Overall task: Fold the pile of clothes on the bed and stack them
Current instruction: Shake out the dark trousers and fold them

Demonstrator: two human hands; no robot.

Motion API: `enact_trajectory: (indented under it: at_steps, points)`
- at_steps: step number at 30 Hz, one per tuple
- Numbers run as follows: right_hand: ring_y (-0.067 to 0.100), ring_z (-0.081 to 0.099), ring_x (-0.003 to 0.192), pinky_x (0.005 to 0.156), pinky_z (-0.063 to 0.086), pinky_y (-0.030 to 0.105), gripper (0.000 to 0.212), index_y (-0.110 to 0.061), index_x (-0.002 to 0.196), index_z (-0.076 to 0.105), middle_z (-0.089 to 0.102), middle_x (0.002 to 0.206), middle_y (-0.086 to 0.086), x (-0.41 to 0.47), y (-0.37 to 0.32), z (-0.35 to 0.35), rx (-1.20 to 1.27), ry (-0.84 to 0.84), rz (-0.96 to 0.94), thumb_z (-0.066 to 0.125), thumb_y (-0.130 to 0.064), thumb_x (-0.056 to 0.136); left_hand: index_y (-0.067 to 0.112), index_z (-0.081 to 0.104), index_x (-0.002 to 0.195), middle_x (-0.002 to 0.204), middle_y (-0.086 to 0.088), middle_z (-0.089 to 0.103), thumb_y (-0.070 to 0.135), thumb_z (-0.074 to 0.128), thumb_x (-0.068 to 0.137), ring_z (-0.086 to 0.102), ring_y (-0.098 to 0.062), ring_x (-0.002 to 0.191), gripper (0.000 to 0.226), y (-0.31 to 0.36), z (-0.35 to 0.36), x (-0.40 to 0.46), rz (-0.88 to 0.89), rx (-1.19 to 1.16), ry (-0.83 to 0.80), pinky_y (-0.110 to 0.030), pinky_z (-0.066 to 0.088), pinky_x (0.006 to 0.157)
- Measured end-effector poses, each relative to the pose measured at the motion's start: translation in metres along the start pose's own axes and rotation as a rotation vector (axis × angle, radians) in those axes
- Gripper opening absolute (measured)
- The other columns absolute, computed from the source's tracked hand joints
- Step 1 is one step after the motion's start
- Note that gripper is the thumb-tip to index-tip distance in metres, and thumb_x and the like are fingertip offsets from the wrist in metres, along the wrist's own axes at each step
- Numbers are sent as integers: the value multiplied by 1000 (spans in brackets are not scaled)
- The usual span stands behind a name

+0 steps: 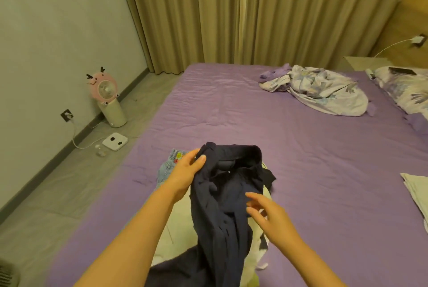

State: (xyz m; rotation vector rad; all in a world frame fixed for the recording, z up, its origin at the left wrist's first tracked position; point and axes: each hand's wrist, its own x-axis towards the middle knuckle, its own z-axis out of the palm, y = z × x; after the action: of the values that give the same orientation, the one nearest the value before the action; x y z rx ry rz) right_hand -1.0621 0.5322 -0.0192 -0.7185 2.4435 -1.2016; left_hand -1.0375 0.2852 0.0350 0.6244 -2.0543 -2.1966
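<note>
Two hands over purple bed (231,106): left hand (185,171) fingers grip navy garment (222,205), right hand (268,215) fingers spread.

Pale wall (46,20) at left; grey tiled floor (58,194) with dark skirting. Full-length tan curtains (231,13) drawn across the far side (light dim, warm). Pink deer-faced fan (107,96) near a wall socket (66,115); white scale (115,140) beside it.
</note>
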Motion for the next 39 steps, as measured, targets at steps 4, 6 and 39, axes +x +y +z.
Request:
enact_trajectory:
  at_steps: [4, 6, 39]
  points:
    - [1, 54, 99, 91, 48, 22, 37, -25, 128, 54, 60, 113, -9, 24, -49, -19, -42, 119, -176, 61, -22, 92, 19, 60, 116, 111, 0, 69, 25, 46, 100, 68, -14, 97, 23, 78, -23, -23, 140, 51, -42, -24, 55, 74]
    - [10, 49, 113, 100, 40, 25, 39, -19, 129, 56, 58, 124, -2, 32, -71, -31, -138, 229, -307, 63, -25, 90, 18, 63, 108, 101, 3, 72, 23, 45, 100, 69, -11, 88, 20, 110, -30, -38, 201, 72, -47, -22, 55, 71]
    - [14, 66, 79, 64, 58, 25, 15, -12, 99, 64, 71, 84, 0, -140, -259, -170, 808, 457, -336, 50, -13, 94, 7, 64, 109, 95, -3, 73, 17, 64, 90, 70, -16, 88, 21, 227, -95, -181, 447, -124, -28, -24, 56, 65]
